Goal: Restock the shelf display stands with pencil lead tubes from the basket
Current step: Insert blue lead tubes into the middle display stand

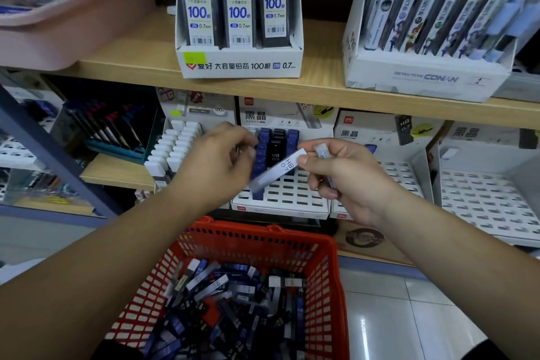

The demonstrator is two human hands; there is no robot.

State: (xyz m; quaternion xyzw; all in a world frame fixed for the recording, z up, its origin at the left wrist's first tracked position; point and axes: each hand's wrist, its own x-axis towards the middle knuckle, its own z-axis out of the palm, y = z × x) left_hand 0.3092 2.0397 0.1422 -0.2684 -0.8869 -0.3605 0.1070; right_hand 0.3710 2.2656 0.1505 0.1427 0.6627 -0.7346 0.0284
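Red basket (327, 272), lowest in frame, is heaped with loose tubes (228, 301); stock remains plentiful.

Above it, the right hand (342, 172) pinches the HB 0.7 tube (277, 169) at its white capped end, between thumb and forefinger. Its lower fingers are curled round spare tubes (323, 152). The left hand (216, 161) has curled fingers at the tube's lower end; whether they grip it cannot be told.

Long axis is diagonal: cap up and right, foot down and left, held in the air before the middle stand (289, 196).

That stand carries a few rows of blue and black tubes at its rear left; most slots are vacant. The right-hand stands (491, 199) are almost wholly unfilled. Judgement: early stage, the bulk outstanding.
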